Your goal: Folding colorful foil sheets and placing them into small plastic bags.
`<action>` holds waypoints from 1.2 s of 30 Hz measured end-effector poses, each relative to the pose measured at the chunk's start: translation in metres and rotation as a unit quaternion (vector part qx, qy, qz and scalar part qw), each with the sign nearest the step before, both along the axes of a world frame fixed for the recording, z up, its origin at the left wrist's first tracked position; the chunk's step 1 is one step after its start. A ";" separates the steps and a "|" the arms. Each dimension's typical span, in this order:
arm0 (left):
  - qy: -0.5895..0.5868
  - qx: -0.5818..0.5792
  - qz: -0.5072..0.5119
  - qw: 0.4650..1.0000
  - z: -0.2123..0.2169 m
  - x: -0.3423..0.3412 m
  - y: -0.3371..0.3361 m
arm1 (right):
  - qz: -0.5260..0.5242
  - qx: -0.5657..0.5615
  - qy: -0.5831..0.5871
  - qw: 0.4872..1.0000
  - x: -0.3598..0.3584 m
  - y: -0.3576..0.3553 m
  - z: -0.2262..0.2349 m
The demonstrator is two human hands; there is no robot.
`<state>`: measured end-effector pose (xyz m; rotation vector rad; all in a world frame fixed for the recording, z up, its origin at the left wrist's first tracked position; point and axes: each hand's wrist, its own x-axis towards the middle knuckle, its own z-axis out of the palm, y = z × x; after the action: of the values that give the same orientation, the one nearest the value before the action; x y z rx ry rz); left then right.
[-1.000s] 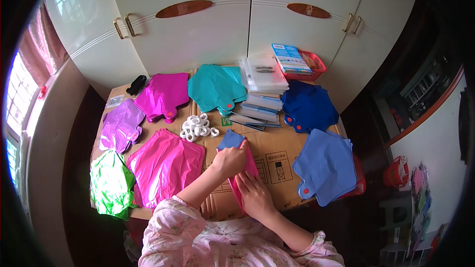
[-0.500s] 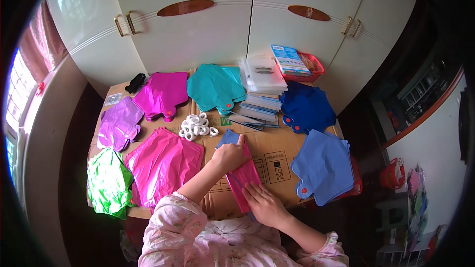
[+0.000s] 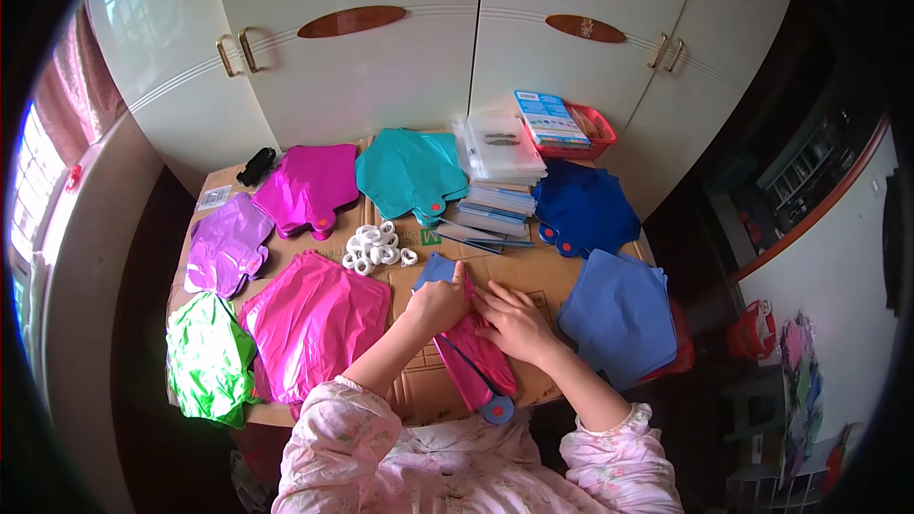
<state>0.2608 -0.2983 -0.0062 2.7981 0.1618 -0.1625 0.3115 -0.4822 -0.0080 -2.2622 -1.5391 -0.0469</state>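
Note:
On the cardboard in front of me lies a folded foil balloon (image 3: 491, 359), pink with a blue layer. Its blue end (image 3: 435, 269) shows beyond my fingers, and a round blue tab with a red dot (image 3: 497, 409) sticks out at the near end. My left hand (image 3: 441, 306) is closed over its far part, one digit pointing away and the other fingers mostly hidden. Flat on the pink foil, my right hand (image 3: 515, 325) rests with fingers stretched close to the left one. A heap of white ribbon rolls (image 3: 373, 247) sits just beyond my left hand.
Flat foil balloons ring the cardboard: pink (image 3: 319, 324), green (image 3: 208, 357), purple (image 3: 227, 243), magenta (image 3: 307, 186), teal (image 3: 411, 171), dark blue (image 3: 590, 209) and light blue (image 3: 621, 314). Clear sleeves (image 3: 503, 148) and stacked cards (image 3: 490, 214) stand by a red basket (image 3: 598, 128).
My right hand has moved away from me, up along the foil toward my left hand. The near end with its round tab is now uncovered. My left hand stays in place.

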 end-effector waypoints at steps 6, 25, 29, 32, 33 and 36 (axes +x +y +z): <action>-0.018 -0.019 -0.024 0.999 0.001 -0.004 0.001 | 0.042 -0.133 0.004 0.990 0.003 -0.020 0.014; -0.088 0.056 -0.025 0.994 0.004 -0.020 -0.004 | 0.054 -0.144 -0.258 0.954 -0.088 -0.048 0.023; -0.195 0.121 -0.121 0.966 0.005 -0.038 -0.012 | -0.005 -0.080 -0.166 0.983 -0.094 -0.042 0.016; -0.217 0.040 -0.247 0.944 0.013 -0.063 -0.027 | -0.029 -0.066 -0.168 0.983 -0.101 -0.043 0.007; -0.216 0.010 -0.265 0.940 0.014 -0.071 -0.034 | -0.037 -0.066 -0.172 0.982 -0.104 -0.043 0.002; -0.211 0.002 -0.263 0.941 0.011 -0.080 -0.043 | -0.046 -0.062 -0.183 0.980 -0.105 -0.045 -0.002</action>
<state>0.1811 -0.3417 0.0050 2.7340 -0.6892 0.3167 0.2065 -0.5272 -0.0105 -2.5301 -1.6522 -0.4265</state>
